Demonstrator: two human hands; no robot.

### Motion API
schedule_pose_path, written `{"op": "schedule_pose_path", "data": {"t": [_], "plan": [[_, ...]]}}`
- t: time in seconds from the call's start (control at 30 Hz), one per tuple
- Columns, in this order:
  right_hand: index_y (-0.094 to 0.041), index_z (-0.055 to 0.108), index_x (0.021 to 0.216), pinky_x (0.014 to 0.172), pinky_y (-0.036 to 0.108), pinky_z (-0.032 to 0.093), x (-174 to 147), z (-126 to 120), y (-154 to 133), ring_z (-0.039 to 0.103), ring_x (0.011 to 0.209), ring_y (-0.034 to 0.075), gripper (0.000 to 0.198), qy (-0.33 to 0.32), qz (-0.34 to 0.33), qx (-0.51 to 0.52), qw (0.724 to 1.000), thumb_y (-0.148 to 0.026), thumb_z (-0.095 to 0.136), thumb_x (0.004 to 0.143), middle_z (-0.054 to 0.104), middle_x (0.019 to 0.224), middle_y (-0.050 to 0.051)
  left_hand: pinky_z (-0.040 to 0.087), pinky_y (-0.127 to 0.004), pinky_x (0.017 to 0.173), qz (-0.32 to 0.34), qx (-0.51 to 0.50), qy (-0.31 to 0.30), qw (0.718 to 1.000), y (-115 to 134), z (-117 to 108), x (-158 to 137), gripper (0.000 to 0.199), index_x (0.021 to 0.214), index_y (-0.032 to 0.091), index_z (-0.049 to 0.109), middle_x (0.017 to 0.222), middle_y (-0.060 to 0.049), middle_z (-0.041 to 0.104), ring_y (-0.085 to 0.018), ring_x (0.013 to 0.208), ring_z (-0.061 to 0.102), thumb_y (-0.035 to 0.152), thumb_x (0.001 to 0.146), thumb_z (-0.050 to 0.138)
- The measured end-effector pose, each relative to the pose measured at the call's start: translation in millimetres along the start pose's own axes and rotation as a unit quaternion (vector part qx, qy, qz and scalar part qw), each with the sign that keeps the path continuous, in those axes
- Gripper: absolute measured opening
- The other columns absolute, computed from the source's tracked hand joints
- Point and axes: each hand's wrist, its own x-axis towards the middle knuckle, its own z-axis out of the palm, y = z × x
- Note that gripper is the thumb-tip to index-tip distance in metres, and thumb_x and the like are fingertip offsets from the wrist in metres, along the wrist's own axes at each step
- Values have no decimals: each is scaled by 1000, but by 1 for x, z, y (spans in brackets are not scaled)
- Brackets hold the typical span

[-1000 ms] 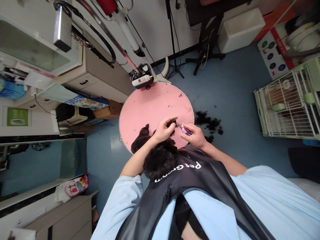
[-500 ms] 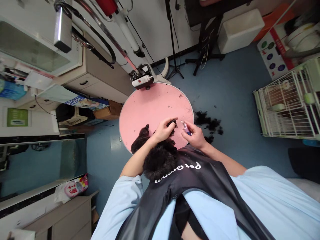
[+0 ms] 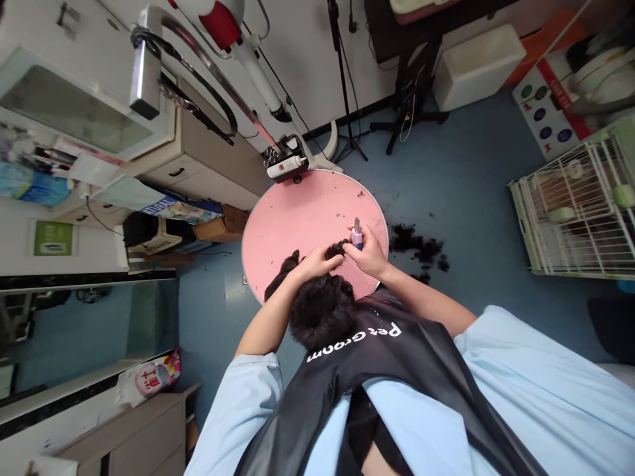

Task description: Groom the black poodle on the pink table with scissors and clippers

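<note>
A black curly-haired dog (image 3: 322, 307) is on the round pink grooming table (image 3: 297, 205), close against my black apron. My left hand (image 3: 317, 263) is closed around one of its legs. The dog's paw (image 3: 338, 249) sticks out past my left fingers toward my right hand. My right hand (image 3: 370, 252) grips a small lilac-and-blue clipper (image 3: 357, 237), its silver head pointing up and away from me. The right fingertips are at the paw and seem to touch it. My left arm covers part of the dog's body.
Bits of dark hair lie on the tabletop. A tool holder (image 3: 288, 162) with scissors and a white bottle sits at its far edge, below a metal grooming arm (image 3: 198, 53). Clumps of black hair (image 3: 419, 244) lie on the floor. A white wire cage (image 3: 580, 205) stands right.
My right hand has moved left to the paw, and the clipper has turned upright. My left hand has shifted slightly toward me along the leg. The view has moved a little.
</note>
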Motion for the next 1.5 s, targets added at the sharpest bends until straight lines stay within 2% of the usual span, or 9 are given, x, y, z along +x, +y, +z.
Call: {"op": "schedule_pose_path", "data": {"t": [0.13,0.27,0.57,0.77,0.9,1.0,1.13,1.23,1.5], "plan": [[-21,42,104,57,28,49,5,13,5,56,58,10,42,51,98,147,983,-30,63,69,57,81,-2,40,-22,61,8,5,138,990,-14,-2,3,25,92,14,57,73,-1,59,-11,65,52,37,83,54],[-22,39,105,51,28,49,4,27,10,56,55,12,49,53,166,216,961,-33,66,65,57,75,-4,41,-23,64,18,32,187,982,-15,-4,8,28,85,13,59,76,-4,62,-13,69,55,39,86,49],[-21,44,82,55,24,45,0,45,10,48,58,9,33,50,91,102,989,-23,68,59,49,70,-6,46,-26,69,32,-54,183,981,-18,-2,15,45,86,10,63,81,-9,65,-16,74,60,47,89,39],[-20,46,100,49,23,42,-1,47,18,47,53,8,41,16,96,124,987,-24,64,64,50,70,-6,41,-20,58,23,-107,137,985,-14,-7,9,13,74,13,59,67,0,59,-10,61,53,24,73,52],[-19,44,113,51,25,44,-4,43,25,50,54,10,49,-33,112,113,987,-29,63,69,51,69,-6,32,-20,49,1,-129,155,979,-13,-9,6,13,60,15,48,54,3,45,-7,50,41,22,70,49],[-19,45,121,67,29,48,-8,37,27,55,66,11,56,-56,73,52,994,-28,65,70,56,76,-4,33,-21,51,9,-147,171,974,-18,-10,6,10,62,16,45,57,3,44,-7,53,40,22,69,48],[-20,50,117,72,30,48,-11,32,20,54,68,11,46,-22,35,20,999,-30,63,75,58,79,-2,33,-22,52,0,-136,180,974,-22,-10,7,10,63,17,44,59,3,42,-8,55,39,24,68,48],[-22,47,115,58,26,46,-4,33,11,49,58,10,45,14,43,72,996,-33,63,75,55,74,-4,34,-22,53,2,-134,176,975,-19,-8,8,11,64,17,43,60,3,41,-8,56,39,26,67,49],[-19,47,109,49,28,46,13,37,9,50,48,11,44,-34,145,140,979,-31,61,70,49,65,-6,43,-24,58,-1,-214,127,969,-6,-3,9,13,72,16,47,62,1,54,-10,58,51,27,64,46]]}}
